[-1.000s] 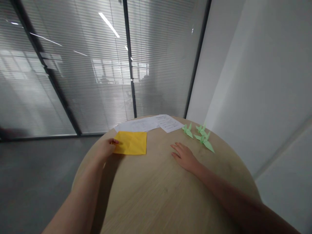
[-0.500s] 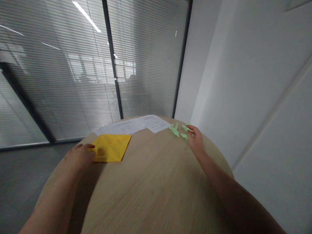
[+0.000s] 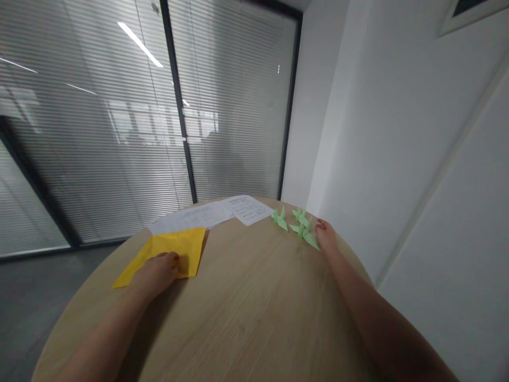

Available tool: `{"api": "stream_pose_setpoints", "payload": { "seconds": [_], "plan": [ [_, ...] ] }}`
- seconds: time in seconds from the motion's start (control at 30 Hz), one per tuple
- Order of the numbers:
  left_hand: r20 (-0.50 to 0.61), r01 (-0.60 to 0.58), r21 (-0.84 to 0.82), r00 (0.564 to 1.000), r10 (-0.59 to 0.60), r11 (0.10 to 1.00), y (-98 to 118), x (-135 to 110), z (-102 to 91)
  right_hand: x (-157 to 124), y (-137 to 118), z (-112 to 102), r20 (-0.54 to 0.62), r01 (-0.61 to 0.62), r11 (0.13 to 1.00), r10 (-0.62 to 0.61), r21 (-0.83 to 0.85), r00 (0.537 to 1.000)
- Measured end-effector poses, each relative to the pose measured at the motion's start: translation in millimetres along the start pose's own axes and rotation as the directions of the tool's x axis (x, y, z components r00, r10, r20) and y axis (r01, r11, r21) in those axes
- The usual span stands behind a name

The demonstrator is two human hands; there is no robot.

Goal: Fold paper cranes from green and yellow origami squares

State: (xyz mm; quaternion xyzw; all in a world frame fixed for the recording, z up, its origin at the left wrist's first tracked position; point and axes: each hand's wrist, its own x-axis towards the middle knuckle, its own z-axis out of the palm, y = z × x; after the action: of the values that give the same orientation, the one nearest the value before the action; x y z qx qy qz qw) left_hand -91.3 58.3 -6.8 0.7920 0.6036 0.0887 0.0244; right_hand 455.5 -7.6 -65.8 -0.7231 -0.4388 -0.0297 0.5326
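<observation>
My left hand [image 3: 157, 273] is over the near part of a yellow folded sheet of paper [image 3: 186, 241]. Its fingers are loosely bent, their tips above the sheet, and the thumb is mostly hidden. No grip on the paper shows. On the far right of the table, my right hand [image 3: 326, 236] is just beside the light green paper cranes, fingers slightly curled and holding nothing I can see. One green origami crane [image 3: 280, 217] stands apart on the left. Another crane [image 3: 302, 216] sits at the back, and a third crane [image 3: 305, 233] lies in front of it.
Printed white sheets [image 3: 248, 209] lie along the back of the round wooden table [image 3: 238, 297], one overlapping another and partly behind the yellow paper. A glass partition with blinds [image 3: 238, 132] stands beyond the table. A white wall [image 3: 397, 132] runs along the right.
My right hand has drawn away from the cranes to the right, uncovering them. My left hand has moved right from the yellow paper's left side, exposing its pointed left corner. The view has tilted slightly upward.
</observation>
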Motion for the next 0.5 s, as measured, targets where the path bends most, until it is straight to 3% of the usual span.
{"api": "stream_pose_setpoints", "payload": {
  "seconds": [0.17, 0.33, 0.5],
  "plan": [
    [-0.119, -0.007, 0.072, 0.993, 0.016, 0.997, 10.0, -3.0, -9.0, 0.5, 0.0, 1.5, 0.069, -0.152, 0.988, 0.153, -0.007, 0.986],
    [-0.212, -0.067, 0.127, 0.973, 0.093, 0.990, 12.0, -0.9, -8.5, -1.9, -5.8, 1.4, 0.128, -0.158, 0.987, 0.156, 0.003, 0.979],
    [-0.290, -0.158, 0.076, 0.941, 0.174, 0.984, 9.5, 3.0, -3.2, -4.5, -13.5, 4.8, 0.106, -0.121, 0.993, 0.118, 0.018, 0.987]
  ]
}}
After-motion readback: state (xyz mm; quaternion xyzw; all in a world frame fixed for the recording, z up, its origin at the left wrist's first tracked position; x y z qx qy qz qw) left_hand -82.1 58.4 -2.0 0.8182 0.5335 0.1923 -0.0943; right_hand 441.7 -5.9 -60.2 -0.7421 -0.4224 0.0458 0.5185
